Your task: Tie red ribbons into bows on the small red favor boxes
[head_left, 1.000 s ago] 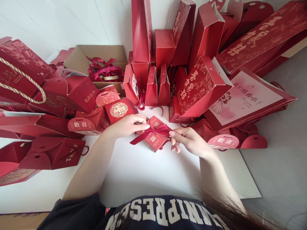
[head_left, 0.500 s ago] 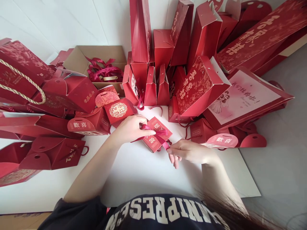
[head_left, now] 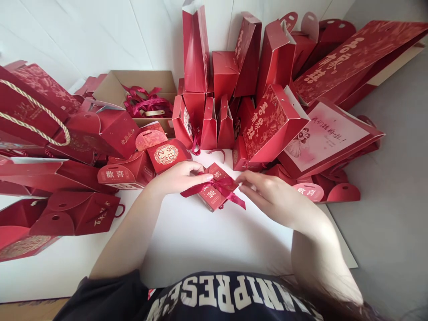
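Note:
A small red gift box [head_left: 209, 202] with gold characters lies on the white tabletop, with a dark pink ribbon [head_left: 230, 195] tied in a bow across it. My left hand [head_left: 182, 177] is at the box's left side, thumb and fingers pinching the bow's left part. One ribbon tail sticks out to the left below this hand, and the other lies loose towards the lower right. Beside the box's right corner is my right hand [head_left: 267, 189], its curved fingers slightly apart at the bow's right loop. Nothing shows in its grasp; its thumb is mostly hidden.
Behind stands a cardboard box [head_left: 110, 89] of pink ribbons [head_left: 147, 104]. Red gift boxes [head_left: 125, 171] crowd the left, beside a bag with a rope handle [head_left: 50, 111]. Tall red boxes [head_left: 195, 49] stand at the back. A picture-fronted bag [head_left: 329, 133] leans at right.
My right hand has let go of the ribbon's right tail and moved up to the bow's right loop. The tail now lies loose. My left hand keeps its pinch. The view has shifted slightly.

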Motion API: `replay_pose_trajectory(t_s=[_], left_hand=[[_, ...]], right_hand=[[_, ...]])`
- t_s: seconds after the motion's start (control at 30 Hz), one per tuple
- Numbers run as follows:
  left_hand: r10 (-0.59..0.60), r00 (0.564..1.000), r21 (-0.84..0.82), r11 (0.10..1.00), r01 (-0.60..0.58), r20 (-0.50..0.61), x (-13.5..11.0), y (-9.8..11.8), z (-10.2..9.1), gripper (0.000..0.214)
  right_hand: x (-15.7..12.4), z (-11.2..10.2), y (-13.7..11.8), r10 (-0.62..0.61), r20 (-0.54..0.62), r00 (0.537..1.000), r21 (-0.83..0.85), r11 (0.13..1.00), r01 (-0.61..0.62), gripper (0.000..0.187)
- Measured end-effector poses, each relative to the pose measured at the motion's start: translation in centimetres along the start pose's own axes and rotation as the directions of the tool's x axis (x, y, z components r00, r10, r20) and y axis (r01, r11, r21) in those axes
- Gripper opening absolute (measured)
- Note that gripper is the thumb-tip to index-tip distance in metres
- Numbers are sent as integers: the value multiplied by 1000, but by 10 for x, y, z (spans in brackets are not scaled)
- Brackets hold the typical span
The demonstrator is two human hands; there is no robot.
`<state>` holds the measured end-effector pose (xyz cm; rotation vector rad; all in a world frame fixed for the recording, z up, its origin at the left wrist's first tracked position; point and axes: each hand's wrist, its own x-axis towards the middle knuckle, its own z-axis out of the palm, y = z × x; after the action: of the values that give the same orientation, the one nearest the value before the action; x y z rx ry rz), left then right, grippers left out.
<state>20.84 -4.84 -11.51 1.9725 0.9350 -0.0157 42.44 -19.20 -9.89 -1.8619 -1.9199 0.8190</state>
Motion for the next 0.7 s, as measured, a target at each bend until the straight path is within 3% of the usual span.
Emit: replay_pose_trajectory(t_s=[0.1,0.17,0.3,0.53,0.7], left_hand=[[-5,1000,25,1000,6,-15,-1,-2,-1,46],[-6,1000,32,999,6,-26,-2,-3,-1,45],[30,999,21,999,-30,-17,-3,-4,-3,44],[71,997,-8,997,-70,24,1,-7,-7,38],[74,997,-17,997,-74,18,0,-7,-8,39]], right_hand=[[22,9,-2,-101,-106,989,202,972,120,23],[38,19,3,-136,-86,987,308,938,156,24],[56,29,19,-112,-40,993,508,854,117,32],[57,25,25,-63,65,996,619,785,9,30],[61,20,23,-88,123,988,525,851,11,37]])
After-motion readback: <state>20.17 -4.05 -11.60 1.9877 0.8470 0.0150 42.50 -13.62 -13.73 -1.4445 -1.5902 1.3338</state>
